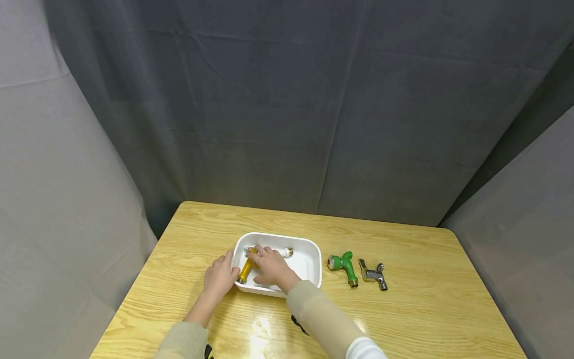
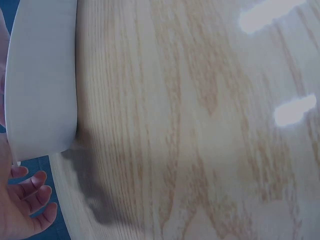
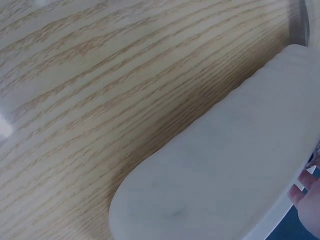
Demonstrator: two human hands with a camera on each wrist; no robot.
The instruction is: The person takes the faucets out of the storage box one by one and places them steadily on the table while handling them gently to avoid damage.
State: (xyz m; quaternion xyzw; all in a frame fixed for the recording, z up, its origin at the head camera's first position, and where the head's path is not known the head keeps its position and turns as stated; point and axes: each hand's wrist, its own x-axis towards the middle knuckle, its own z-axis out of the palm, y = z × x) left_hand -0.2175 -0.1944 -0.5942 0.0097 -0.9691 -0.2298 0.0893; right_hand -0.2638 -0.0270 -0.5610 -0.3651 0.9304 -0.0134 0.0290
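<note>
A white tray (image 1: pixel 309 271) stands on the table, holding a yellow tap (image 1: pixel 245 270) and a white tap (image 1: pixel 287 253). My right hand (image 1: pixel 271 267) reaches into it, fingers curved over the yellow tap's upper part with the thumb on its near side. Those fingers partly cover both taps. At the tray's left end, my left hand (image 1: pixel 220 275) touches the rim, thumb by the edge. The left wrist view shows that hand's fingers (image 2: pixel 35 192) loosely bent beside the tray wall. In the right wrist view the tray's side hides most of the right hand (image 3: pixel 310 205).
To the tray's right lie a green tap (image 1: pixel 347 268) and, beyond it, a chrome tap (image 1: pixel 374 274). The wooden table (image 1: pixel 426 309) has a grey curtain (image 1: pixel 269 109) behind it and pale cloth on both sides.
</note>
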